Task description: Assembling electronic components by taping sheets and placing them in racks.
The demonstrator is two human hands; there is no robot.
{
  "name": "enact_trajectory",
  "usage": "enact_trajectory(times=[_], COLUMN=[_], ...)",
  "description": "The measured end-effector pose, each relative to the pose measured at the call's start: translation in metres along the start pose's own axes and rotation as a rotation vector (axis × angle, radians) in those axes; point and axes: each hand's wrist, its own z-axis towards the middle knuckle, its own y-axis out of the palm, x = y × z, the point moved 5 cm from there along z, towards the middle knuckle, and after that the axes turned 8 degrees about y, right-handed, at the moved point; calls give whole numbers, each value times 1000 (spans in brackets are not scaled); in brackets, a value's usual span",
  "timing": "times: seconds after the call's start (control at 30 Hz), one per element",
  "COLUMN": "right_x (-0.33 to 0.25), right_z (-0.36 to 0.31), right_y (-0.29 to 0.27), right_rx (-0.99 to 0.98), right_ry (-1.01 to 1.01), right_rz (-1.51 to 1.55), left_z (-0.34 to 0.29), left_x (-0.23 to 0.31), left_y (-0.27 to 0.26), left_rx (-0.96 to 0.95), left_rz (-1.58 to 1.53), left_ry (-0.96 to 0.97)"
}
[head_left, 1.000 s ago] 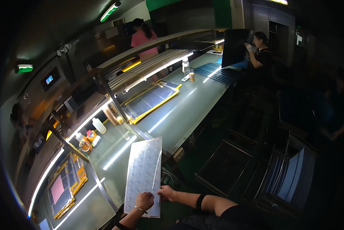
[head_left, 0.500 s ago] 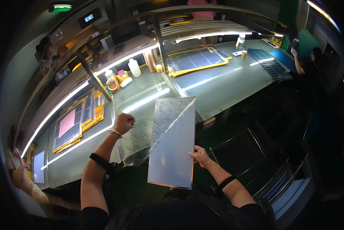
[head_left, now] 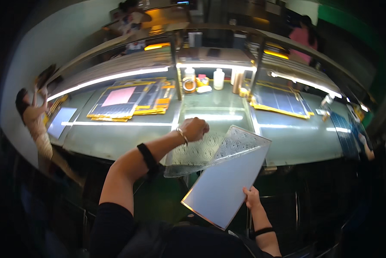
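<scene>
A white rectangular panel [head_left: 231, 185] with a thin coppery edge is held tilted in front of me. My right hand [head_left: 252, 198] grips it by the right edge, thumb on the face. A clear, dotted plastic film [head_left: 193, 152] is folded back off the panel, still lying against its upper part along a diagonal crease. At the film's far left part, my left hand [head_left: 194, 129] is closed, fingers curled as if pinching the film; the fingertips are partly hidden.
Beyond the panel runs a grey-green workbench [head_left: 128, 139] under lit shelving. Yellow-edged dark sheets [head_left: 154, 101] with a pink sheet [head_left: 118, 96] lie left, another yellow-edged stack [head_left: 279, 101] right. A white bottle [head_left: 219, 79] and tape roll [head_left: 189, 84] stand at the back. Other people work around.
My view has turned, so the bench now lies straight ahead. The panel has tilted, its top leaning right. My left hand stays closed at the film, which still stretches leftward from the panel.
</scene>
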Motion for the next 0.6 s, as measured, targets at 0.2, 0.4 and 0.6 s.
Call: enact_trajectory(times=[0.2, 0.4, 0.6], right_x=[-7, -1, 9], right_z=[-23, -51, -111], right_y=[0, -27, -94], right_rx=[-55, -52, 187], right_ry=[-123, -106, -192], right_rz=[-111, -292, -188], left_z=[-1, 0, -9], left_x=[-61, -79, -136], left_y=[-57, -111, -152], left_rx=[111, 110, 367], left_rz=[172, 453, 332], left_ry=[-140, -152, -117])
